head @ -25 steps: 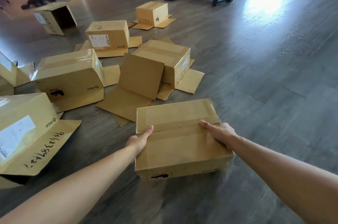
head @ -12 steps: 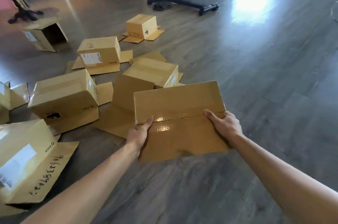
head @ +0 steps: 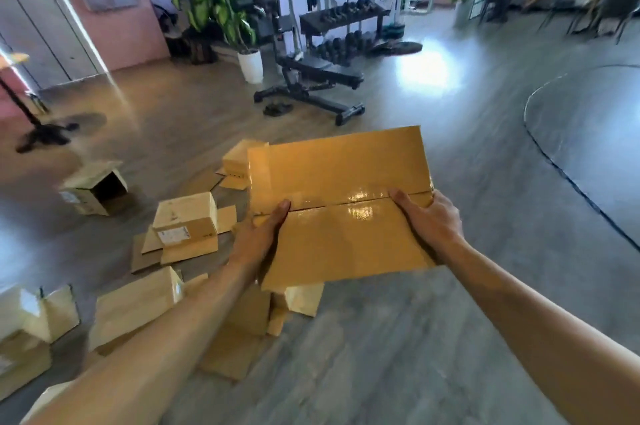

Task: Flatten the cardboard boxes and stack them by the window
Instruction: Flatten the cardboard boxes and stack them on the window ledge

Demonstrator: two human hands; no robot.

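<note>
Cardboard boxes (head: 187,228) are lying scattered on the grey floor (head: 398,355), all to the left of the held box (head: 341,202) and below it, several with flaps splayed flat; one open box (head: 95,187) is tipped on its side farther left. The held box is being kept up off the floor, its taped top seam facing the camera. Its left edge is being gripped by the left hand (head: 256,239), thumb laid on top at the seam, the other fingers hidden behind the cardboard. Its right edge is being gripped likewise by the right hand (head: 431,222), thumb on the tape. Beyond the held box, a black weight bench (head: 318,79) and a potted plant (head: 214,5) are being shown, blurred.
</note>
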